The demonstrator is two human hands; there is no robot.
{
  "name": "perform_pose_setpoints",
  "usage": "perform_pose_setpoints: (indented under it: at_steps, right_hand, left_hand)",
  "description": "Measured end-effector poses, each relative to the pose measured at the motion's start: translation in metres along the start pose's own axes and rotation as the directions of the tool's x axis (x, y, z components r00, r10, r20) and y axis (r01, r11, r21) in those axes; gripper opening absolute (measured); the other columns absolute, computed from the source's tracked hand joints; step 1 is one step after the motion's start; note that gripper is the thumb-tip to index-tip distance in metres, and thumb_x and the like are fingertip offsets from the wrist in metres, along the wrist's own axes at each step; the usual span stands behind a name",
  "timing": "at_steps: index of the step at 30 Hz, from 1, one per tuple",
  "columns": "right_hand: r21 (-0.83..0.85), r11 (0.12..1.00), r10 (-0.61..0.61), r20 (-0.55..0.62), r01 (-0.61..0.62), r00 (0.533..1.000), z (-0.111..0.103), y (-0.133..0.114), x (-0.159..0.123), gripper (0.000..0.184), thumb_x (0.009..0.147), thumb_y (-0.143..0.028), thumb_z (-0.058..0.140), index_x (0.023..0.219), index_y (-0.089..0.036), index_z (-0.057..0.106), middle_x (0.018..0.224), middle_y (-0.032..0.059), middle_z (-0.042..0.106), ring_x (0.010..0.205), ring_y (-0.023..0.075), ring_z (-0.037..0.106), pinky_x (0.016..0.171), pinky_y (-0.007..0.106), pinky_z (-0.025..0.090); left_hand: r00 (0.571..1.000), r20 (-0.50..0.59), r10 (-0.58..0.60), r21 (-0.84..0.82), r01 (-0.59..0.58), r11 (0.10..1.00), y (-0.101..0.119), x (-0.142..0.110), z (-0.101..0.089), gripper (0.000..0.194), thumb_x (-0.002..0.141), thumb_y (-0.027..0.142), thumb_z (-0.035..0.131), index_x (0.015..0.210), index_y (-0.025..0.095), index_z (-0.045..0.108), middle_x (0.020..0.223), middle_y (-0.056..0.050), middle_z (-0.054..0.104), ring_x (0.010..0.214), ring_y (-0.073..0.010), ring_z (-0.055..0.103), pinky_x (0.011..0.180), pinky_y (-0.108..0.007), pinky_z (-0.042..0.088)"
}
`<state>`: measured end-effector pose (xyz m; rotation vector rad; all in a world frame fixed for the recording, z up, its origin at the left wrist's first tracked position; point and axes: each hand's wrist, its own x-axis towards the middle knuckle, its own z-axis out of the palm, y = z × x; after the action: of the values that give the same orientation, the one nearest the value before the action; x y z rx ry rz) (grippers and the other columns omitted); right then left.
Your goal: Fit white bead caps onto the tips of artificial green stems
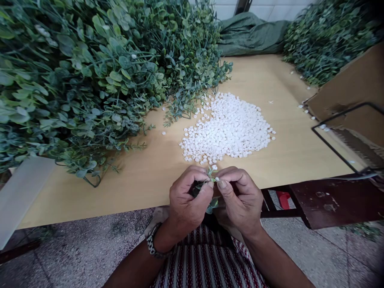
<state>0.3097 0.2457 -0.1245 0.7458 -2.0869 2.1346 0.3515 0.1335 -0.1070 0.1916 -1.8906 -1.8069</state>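
Fingers pinched, my left hand (190,196) grips a small sprig of artificial green leaves (211,205) at the near edge of the table. Leaves stick out above and below the fingers. Close against it, my right hand (240,198) pinches a tiny white bead-like piece (217,179) between thumb and forefinger, touching the sprig. Another white piece shows near the sprig's upper tip. Just beyond both hands lies a heap of small white pieces (231,128) on the table. Part of the sprig is hidden behind the fingers.
Large piles of artificial greenery (114,72) cover the table's left side, with more greenery (327,44) at the back right. A green cloth bundle (252,34) lies at the back. A cardboard piece (354,92) and a black wire frame (333,148) stand right. Below is a dark red wooden stool (339,200).
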Motion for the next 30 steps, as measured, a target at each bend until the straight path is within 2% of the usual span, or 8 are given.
perform_pose_setpoints:
  at_steps: [10,20,24,30]
  right_hand:
    - [-0.011,1.0,-0.019,-0.009,0.019,1.0,-0.0002,0.0012,0.0006,0.008,0.085,-0.013,0.056,0.083,-0.02,0.058,0.077,0.0016,0.061,0.074,0.0141,0.059,0.065,0.027,0.05]
    - [-0.123,0.985,-0.127,-0.021,0.124,0.992,0.0021,0.0035,-0.003,0.015,0.083,-0.007,0.055,0.087,-0.021,0.06,0.08,0.0029,0.062,0.078,0.0157,0.061,0.069,0.031,0.051]
    - [-0.158,0.977,-0.154,-0.053,0.144,0.987,0.0052,0.0051,-0.0053,0.015,0.083,-0.008,0.055,0.087,-0.021,0.06,0.08,0.0035,0.063,0.077,0.0172,0.062,0.069,0.033,0.052]
    - [-0.188,0.97,-0.163,-0.04,0.153,0.986,0.0056,0.0046,-0.0054,0.017,0.082,-0.007,0.054,0.088,-0.022,0.06,0.08,0.0038,0.063,0.076,0.0174,0.061,0.068,0.033,0.052]
  left_hand:
    - [1.0,-0.009,0.007,0.012,-0.006,1.0,-0.0014,-0.0005,0.0009,0.012,0.075,0.009,0.058,0.067,0.017,0.056,0.075,-0.002,0.057,0.068,-0.0121,0.055,0.063,-0.023,0.047]
    - [0.999,-0.029,0.038,0.08,-0.036,0.996,-0.0025,-0.0019,0.0015,0.013,0.075,0.007,0.057,0.067,0.017,0.058,0.074,-0.002,0.058,0.067,-0.0122,0.056,0.061,-0.023,0.048]
    - [0.997,-0.05,0.06,0.127,-0.053,0.991,-0.0016,-0.0024,0.0025,0.013,0.075,0.007,0.056,0.066,0.017,0.058,0.073,-0.002,0.06,0.067,-0.0126,0.057,0.061,-0.023,0.048]
    - [0.996,-0.048,0.079,0.159,-0.071,0.985,-0.0023,-0.003,0.0028,0.015,0.076,0.006,0.056,0.067,0.017,0.058,0.073,-0.002,0.06,0.068,-0.0124,0.057,0.063,-0.023,0.049]
